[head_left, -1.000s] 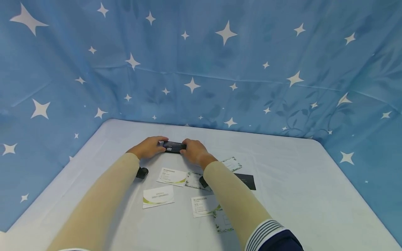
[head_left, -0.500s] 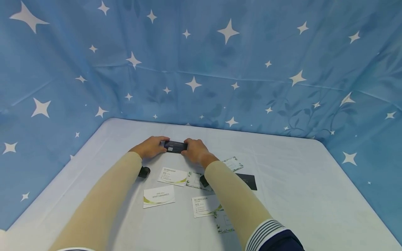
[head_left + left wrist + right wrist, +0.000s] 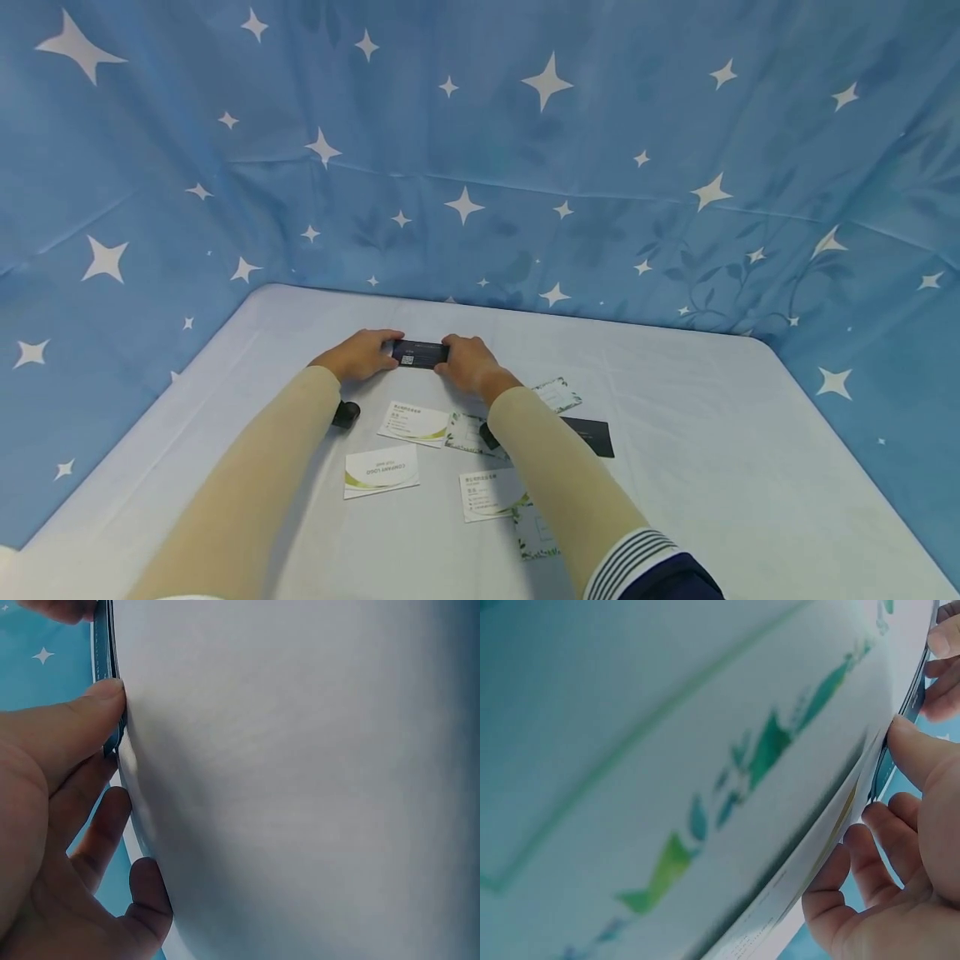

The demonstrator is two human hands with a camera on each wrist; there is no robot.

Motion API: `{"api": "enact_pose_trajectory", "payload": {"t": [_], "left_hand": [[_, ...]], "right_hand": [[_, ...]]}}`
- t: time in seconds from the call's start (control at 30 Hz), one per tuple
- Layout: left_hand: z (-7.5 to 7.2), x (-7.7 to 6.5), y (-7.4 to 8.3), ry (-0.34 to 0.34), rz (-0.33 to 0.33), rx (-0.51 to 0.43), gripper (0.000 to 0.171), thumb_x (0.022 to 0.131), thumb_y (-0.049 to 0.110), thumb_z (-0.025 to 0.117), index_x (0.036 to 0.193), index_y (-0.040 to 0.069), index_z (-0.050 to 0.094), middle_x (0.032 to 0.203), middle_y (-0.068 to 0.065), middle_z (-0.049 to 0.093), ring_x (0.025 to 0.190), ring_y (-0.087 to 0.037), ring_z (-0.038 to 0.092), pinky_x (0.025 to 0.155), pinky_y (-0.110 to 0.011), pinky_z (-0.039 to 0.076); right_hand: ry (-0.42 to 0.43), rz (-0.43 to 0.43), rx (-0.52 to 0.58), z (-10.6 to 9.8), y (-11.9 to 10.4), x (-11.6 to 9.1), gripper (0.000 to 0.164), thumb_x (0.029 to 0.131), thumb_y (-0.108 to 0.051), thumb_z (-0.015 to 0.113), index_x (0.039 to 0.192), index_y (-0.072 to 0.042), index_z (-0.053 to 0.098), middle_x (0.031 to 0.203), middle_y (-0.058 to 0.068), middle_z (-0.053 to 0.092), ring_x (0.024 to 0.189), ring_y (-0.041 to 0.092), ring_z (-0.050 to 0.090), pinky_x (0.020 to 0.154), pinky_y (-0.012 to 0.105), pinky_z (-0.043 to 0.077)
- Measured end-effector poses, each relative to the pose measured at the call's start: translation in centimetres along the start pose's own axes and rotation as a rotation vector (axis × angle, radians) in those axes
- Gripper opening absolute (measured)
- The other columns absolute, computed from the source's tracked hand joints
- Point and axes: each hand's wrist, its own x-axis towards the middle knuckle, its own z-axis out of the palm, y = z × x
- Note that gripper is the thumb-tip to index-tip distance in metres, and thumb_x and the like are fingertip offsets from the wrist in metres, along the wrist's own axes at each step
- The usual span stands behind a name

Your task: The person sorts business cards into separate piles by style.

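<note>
At the far left part of the table, a black business card [image 3: 420, 354] with a small white code lies between both hands. My left hand [image 3: 358, 356] pinches its left end between thumb and fingers, and my right hand [image 3: 467, 362] pinches the right end. Seen nearly edge-on in the left wrist view, the dark card [image 3: 103, 660] shows layered edges under the left thumb [image 3: 97, 712]. In the right wrist view, the right thumb [image 3: 911, 742] presses on the card's near edge, with the fingers curled below.
Nearer on the white table [image 3: 712, 467] lie white-and-green cards [image 3: 414, 422], a company-logo card [image 3: 382, 473] and leaf-bordered cards [image 3: 558, 394]. Another black card [image 3: 592, 437] is partly behind the right sleeve [image 3: 562, 475]. A blue star-patterned curtain [image 3: 510, 150] hangs behind the table.
</note>
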Motion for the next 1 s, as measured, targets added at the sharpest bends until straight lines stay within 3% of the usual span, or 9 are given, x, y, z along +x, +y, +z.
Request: {"api": "enact_pose_trajectory", "payload": {"t": [0.57, 0.8, 0.9, 1.0], "left_hand": [[-0.3, 0.2, 0.5, -0.019, 0.002, 0.022, 0.059, 0.101, 0.015, 0.059, 0.155, 0.006, 0.037, 0.152, -0.025, 0.04, 0.142, -0.043, 0.032, 0.113, -0.055, 0.024], [-0.5, 0.3, 0.6, -0.028, -0.023, -0.005, 0.064, 0.101, 0.019, 0.061, 0.157, 0.007, 0.032, 0.154, -0.025, 0.036, 0.141, -0.043, 0.033, 0.112, -0.055, 0.026], [-0.7, 0.3, 1.2, -0.005, -0.034, -0.034, 0.066, 0.101, 0.024, 0.062, 0.158, 0.01, 0.032, 0.154, -0.022, 0.038, 0.14, -0.041, 0.037, 0.11, -0.056, 0.029], [-0.8, 0.1, 2.5, 0.029, -0.006, -0.07, 0.069, 0.099, 0.028, 0.065, 0.157, 0.011, 0.033, 0.155, -0.019, 0.038, 0.14, -0.04, 0.037, 0.109, -0.057, 0.031]], "right_hand": [[-0.008, 0.013, 0.027, -0.4, 0.0, 0.2, 0.06, 0.099, -0.035, 0.065, 0.15, -0.012, 0.045, 0.142, 0.011, 0.054, 0.13, 0.028, 0.048, 0.106, 0.04, 0.039], [0.007, 0.023, 0.129, -0.6, -0.1, -0.3, 0.066, 0.097, -0.038, 0.067, 0.153, -0.013, 0.041, 0.142, 0.011, 0.055, 0.132, 0.028, 0.048, 0.107, 0.041, 0.038], [0.024, -0.004, 0.18, -1.6, 0.2, -1.0, 0.066, 0.098, -0.037, 0.066, 0.153, -0.014, 0.04, 0.142, 0.01, 0.055, 0.134, 0.027, 0.047, 0.107, 0.042, 0.038], [0.046, -0.067, 0.215, -3.8, 0.8, -2.3, 0.065, 0.098, -0.035, 0.067, 0.153, -0.014, 0.041, 0.146, 0.008, 0.051, 0.134, 0.027, 0.047, 0.107, 0.044, 0.038]]}}
